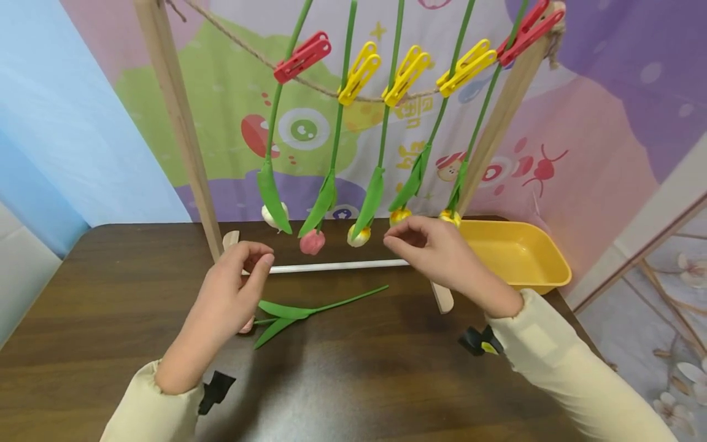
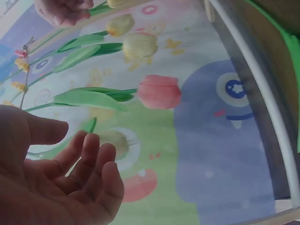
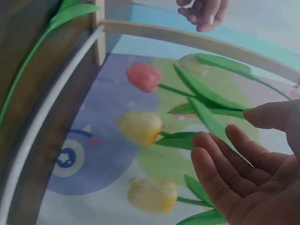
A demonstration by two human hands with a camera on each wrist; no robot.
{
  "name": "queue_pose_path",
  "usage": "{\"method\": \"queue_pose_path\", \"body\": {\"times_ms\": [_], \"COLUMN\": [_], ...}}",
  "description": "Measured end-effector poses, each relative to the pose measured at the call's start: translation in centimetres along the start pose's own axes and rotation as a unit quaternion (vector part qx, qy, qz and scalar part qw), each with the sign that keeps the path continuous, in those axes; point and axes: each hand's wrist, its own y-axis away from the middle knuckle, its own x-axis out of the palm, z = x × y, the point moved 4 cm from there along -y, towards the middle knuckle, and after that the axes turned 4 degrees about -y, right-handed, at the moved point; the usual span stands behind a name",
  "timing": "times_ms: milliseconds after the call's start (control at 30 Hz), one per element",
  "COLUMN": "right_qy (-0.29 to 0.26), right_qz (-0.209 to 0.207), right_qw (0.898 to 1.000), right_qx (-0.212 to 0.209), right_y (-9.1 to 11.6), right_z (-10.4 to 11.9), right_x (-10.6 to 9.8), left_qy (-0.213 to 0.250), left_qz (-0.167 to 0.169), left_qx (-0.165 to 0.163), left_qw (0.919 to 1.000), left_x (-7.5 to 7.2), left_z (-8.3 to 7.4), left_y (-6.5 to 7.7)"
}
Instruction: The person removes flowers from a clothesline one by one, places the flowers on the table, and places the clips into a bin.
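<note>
We see the left hand (image 1: 229,288) with loosely bent fingers, a gap before its thumb, and it holds nothing. The right hand (image 1: 436,248) is likewise softly curved around nothing. Just right of the left hand, a pink green-stemmed tulip (image 1: 293,312) lies on the brown wood-grain table (image 1: 359,380). Beyond both hands, we see five green-stemmed hanging tulips (image 1: 369,197), heads down, clipped by red and yellow plastic clothespins (image 1: 405,77). A yellow plastic tray (image 1: 521,245) stands right of the right hand.

Beneath the fingers (image 1: 255,247) I see a dark wood-grained table (image 1: 353,374), with a colourful cartoon backdrop (image 1: 359,144) beyond them, a pale blue surface (image 1: 110,123) off leftward, and a pale floral panel (image 1: 671,344) rightward.
</note>
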Motion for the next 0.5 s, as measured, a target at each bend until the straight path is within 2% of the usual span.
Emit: {"method": "queue_pose_path", "body": {"times_ms": [200, 367, 500], "right_qy": [-0.047, -0.095, -0.134], "right_qz": [-0.017, -0.03, -0.045], "right_qw": [0.999, 0.994, 0.988], "right_qx": [-0.018, -0.034, -0.062], "right_y": [-0.3, -0.9, -1.5], "right_z": [1.5, 2.9, 4.2], "right_x": [-0.5, -1.0, -1.6], "left_qy": [0.014, 0.045, 0.066], "left_qz": [-0.08, -0.148, -0.181], "left_qx": [0.025, 0.05, 0.068], "left_qw": [0.9964, 0.9867, 0.979], "left_x": [-1.3, -2.5, -3.2], "left_z": [-1.0, -1.8, -2.5], "left_y": [-0.6, -1.4, -1.9]}}
